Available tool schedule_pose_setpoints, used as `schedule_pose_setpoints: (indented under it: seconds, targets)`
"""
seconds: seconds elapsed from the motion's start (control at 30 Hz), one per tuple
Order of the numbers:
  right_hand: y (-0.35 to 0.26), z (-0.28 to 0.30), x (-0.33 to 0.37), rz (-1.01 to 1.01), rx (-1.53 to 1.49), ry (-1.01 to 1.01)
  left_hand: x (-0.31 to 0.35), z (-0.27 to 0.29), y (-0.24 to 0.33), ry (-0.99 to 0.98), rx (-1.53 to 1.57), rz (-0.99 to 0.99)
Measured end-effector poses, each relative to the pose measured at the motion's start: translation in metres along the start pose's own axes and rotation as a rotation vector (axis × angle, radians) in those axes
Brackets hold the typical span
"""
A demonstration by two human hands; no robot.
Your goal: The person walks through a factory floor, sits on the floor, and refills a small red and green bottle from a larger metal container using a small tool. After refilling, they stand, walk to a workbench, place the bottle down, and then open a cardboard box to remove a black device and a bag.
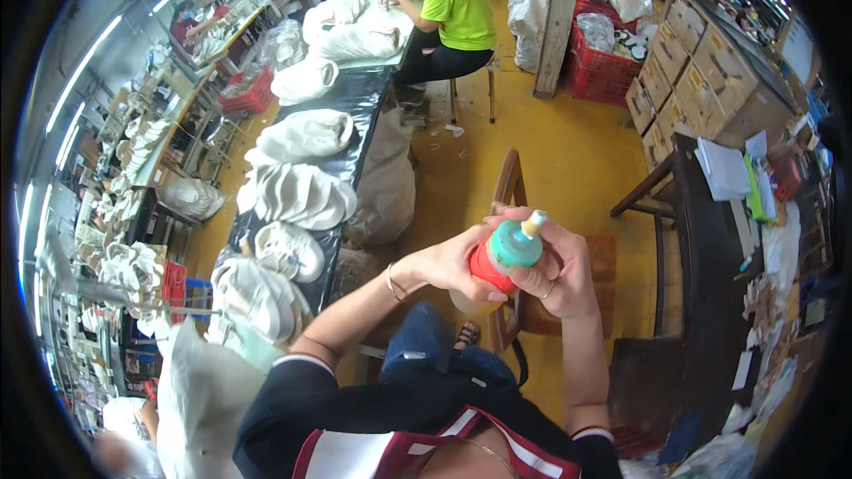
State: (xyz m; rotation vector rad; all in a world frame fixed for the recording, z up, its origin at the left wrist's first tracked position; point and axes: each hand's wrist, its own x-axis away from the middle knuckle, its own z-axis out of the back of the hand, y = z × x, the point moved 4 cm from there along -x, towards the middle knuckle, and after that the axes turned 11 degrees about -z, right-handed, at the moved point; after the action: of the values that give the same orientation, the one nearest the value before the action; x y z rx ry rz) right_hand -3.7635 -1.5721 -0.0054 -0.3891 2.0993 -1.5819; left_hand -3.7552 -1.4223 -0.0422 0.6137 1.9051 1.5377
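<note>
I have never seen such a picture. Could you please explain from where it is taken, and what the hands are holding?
There is no machine: these are a person's own bare hands. The bent look comes from a wide fisheye camera worn on the head, facing down. The left hand and right hand together hold a red bottle with a green top and pale nozzle. On the black-covered table to the left lie white shoe pieces, some stacked. Farther along sits a co-worker in yellow-green.
</note>
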Motion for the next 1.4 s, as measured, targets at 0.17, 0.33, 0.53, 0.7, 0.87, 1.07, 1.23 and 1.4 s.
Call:
schedule_pose_setpoints:
  seconds: [0.17,0.33,0.53,0.7,0.87,1.07,1.23,1.4]
  targets:
    - [0.016,0.053,-0.108,0.0,0.282,0.271,-0.09,0.109,-0.006,-0.182,-0.065,0.036]
    - [0.034,0.114,-0.222,0.037,0.695,0.503,-0.206,0.231,-0.022,-0.266,-0.035,-0.29]
    - [0.056,0.168,-0.355,-0.005,0.594,0.487,-0.298,0.357,-0.032,-0.391,0.066,-0.181]
    - [0.074,0.245,-0.436,-0.187,0.757,0.513,-0.384,0.42,-0.066,-0.259,-0.184,-0.143]
    - [0.098,0.361,-0.53,-0.186,0.653,0.623,-0.489,0.486,-0.108,-0.057,-0.367,-0.242]
    - [0.174,0.568,-0.684,-0.365,0.47,0.465,-0.63,0.606,-0.196,0.333,-0.802,-0.204]
    - [0.275,0.74,-0.836,-0.74,0.362,0.642,-0.581,0.718,-0.315,0.556,-0.785,0.618]
    - [0.373,0.842,-0.978,-0.859,0.631,0.626,-0.46,0.719,-0.408,1.012,-0.666,1.034]
